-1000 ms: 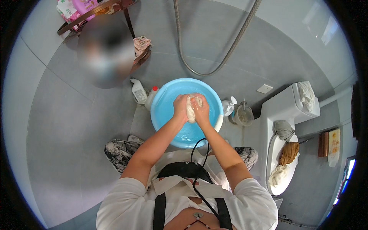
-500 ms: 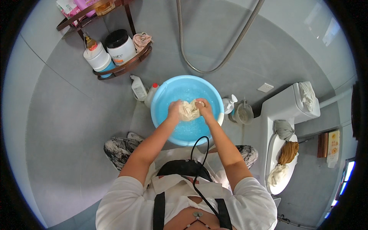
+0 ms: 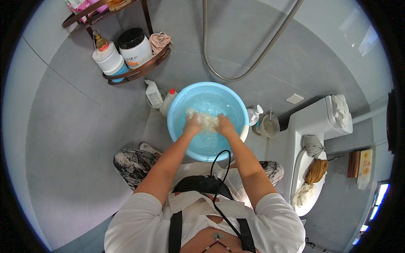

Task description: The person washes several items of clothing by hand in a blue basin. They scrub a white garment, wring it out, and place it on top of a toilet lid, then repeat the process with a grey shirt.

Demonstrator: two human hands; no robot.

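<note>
A round light-blue basin (image 3: 173, 105) with water in it stands on the floor in front of me. In the water lies a cream-white cloth (image 3: 207, 122), wet and bunched, stretched between my two hands. My left hand (image 3: 193, 125) grips its left end, with a bit of cloth sticking out beyond the fingers. At the other end my right hand (image 3: 224, 125) closes on the cloth, near the basin's right side. Both hands are low in the basin, and their fingertips are partly hidden by water and cloth.
Beyond the basin's left rim stand a white bottle (image 3: 154, 93) and a red-capped jug (image 3: 169, 101). On its right are a white pump bottle (image 3: 254, 114) and a clear pitcher (image 3: 270, 125). Several cloths, including a brown one (image 3: 316, 170), lie on the toilet (image 3: 295, 185). A shower hose (image 3: 253, 67) hangs ahead.
The cloth has gone from a compact, gathered bundle to a looser, wider spread in the water. My hands have moved slightly lower and remain on it.
</note>
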